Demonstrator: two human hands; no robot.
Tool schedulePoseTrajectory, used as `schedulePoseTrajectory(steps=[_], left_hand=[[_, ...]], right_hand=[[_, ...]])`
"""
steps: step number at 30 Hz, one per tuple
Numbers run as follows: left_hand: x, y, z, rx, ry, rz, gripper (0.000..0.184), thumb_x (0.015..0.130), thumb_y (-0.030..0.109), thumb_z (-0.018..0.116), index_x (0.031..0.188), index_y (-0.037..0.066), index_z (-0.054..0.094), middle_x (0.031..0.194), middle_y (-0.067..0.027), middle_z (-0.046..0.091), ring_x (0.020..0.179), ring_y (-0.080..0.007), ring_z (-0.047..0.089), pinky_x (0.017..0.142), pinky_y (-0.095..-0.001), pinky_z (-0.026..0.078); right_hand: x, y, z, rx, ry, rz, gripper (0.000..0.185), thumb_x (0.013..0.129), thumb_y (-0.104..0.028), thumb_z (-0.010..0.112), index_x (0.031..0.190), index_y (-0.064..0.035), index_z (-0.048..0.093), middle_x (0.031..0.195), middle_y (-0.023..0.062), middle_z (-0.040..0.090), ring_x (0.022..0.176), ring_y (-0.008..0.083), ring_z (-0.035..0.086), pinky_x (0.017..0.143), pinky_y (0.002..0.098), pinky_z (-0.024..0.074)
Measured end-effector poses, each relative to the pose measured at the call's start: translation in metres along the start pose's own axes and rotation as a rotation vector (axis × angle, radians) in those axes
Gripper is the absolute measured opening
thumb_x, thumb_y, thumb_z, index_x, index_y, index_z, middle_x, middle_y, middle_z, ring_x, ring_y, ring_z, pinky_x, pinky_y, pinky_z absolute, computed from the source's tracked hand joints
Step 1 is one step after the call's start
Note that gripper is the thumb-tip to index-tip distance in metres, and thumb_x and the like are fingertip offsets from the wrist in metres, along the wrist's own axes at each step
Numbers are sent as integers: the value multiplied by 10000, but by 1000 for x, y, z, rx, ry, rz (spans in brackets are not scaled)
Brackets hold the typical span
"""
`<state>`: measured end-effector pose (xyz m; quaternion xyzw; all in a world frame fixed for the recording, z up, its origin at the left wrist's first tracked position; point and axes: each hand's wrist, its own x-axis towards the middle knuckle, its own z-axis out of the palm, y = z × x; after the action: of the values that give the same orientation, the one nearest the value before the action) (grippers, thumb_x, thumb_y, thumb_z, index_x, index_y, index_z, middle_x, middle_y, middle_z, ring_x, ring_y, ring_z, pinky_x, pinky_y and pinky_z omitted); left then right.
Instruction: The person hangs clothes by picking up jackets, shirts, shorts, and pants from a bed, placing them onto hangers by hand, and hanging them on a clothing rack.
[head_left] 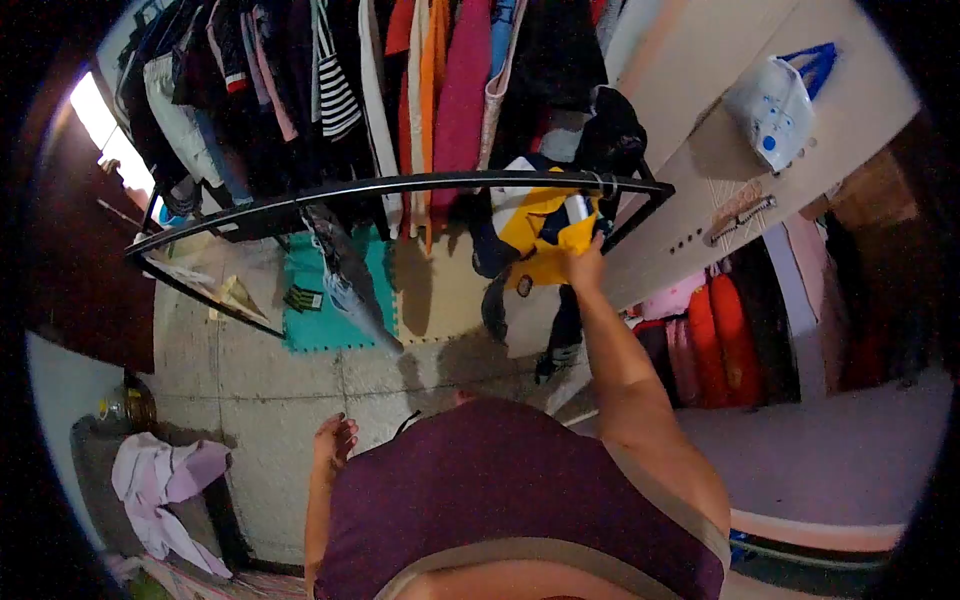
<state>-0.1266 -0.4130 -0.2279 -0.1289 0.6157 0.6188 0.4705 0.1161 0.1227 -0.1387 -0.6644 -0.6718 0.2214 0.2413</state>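
Fabric in bright yellow with dark navy and white parts [540, 222] hangs bunched at the right-hand end of a black metal clothes rail [400, 187], and the right hand [586, 266] is at its near edge. The right arm is stretched forward, and the right fingers appear closed on the yellow cloth, though their exact grip is hard to make out. The left hand [336, 440] is low beside the maroon sleeveless top [490, 480] that the person wears; its fingers are loosely curled, part open, holding nothing visible, well apart from the rail.

Behind the rail's front bar hangs a dense row of clothes, among them a black-and-white striped garment [338, 105], a long orange garment [439, 80] and a magenta one [460, 110]. A faded grey-blue garment [350, 285] droops from the bar over a teal foam floor mat [308, 332], which adjoins a cream foam mat [445, 300]. To the right, a white plastic bag with blue handles and dots [780, 115] hangs against a pale wooden door [690, 185], above a metal handle [740, 220]. Bright red padded clothing [728, 340] hangs farther right, and a pale pink cloth [180, 480] lies draped at lower left.
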Motion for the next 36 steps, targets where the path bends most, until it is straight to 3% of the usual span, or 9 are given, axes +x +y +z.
schedulePoseTrajectory(steps=[8,10,13,15,17,23,26,31,36], left_hand=[[15,-14,23,-32,140,-1,283,825,265,566,1046,89,547,858,-63,618,727,-188,598,652,-317,458],[17,-15,27,-21,141,20,271,828,258,558,1047,98,545,861,-58,626,739,-187,606,647,-320,461],[35,-51,19,4,138,32,264,836,237,537,1060,97,545,869,-56,628,726,-175,611,585,-322,464],[20,-70,20,75,116,95,254,825,242,549,1019,80,568,830,-53,623,682,-159,602,540,-305,458],[23,-93,16,106,96,133,243,802,252,579,944,57,603,788,-57,617,659,-158,597,539,-291,461],[-21,-146,-28,49,319,331,259,823,274,535,846,31,621,751,-69,609,626,-166,586,543,-286,470],[-74,-163,-68,45,340,349,310,820,329,530,858,36,623,751,-68,612,638,-162,587,572,-302,482],[-300,-91,-150,124,364,579,364,886,359,482,1034,68,644,997,-95,635,945,-175,575,831,-305,446],[-583,-34,-92,817,419,1369,313,879,267,480,934,4,640,984,-122,633,893,-197,595,776,-325,471]], right_hand=[[85,83,-10,280,39,-604,426,778,-148,584,1171,-51,451,972,138,599,878,262,581,764,361,465],[111,108,0,377,-81,-461,513,749,-129,628,1199,-2,418,1062,185,558,953,305,543,843,381,427],[45,30,-32,-162,357,-840,590,812,-243,582,1273,53,363,1256,234,415,1123,382,420,967,434,326],[22,5,-25,-51,413,-1160,580,845,-306,546,1270,50,375,1281,228,407,1159,373,403,986,432,311],[-22,-14,-4,1,279,-1225,542,866,-297,533,1266,40,393,1274,223,423,1169,366,405,991,429,312],[-131,-15,131,-237,-1087,-1450,426,876,-290,480,1215,-30,476,1179,192,511,1098,338,475,923,431,382],[-215,-34,192,-484,-1441,-1554,433,857,-290,499,1204,-31,486,1145,196,527,1059,339,496,897,427,397],[-360,-61,264,-747,-1675,-1857,445,825,-290,531,1186,-32,504,1087,203,553,995,340,531,854,420,423],[-452,-82,316,-690,-1786,-2141,457,792,-290,563,1168,-33,521,1030,210,580,930,342,565,811,413,448]])
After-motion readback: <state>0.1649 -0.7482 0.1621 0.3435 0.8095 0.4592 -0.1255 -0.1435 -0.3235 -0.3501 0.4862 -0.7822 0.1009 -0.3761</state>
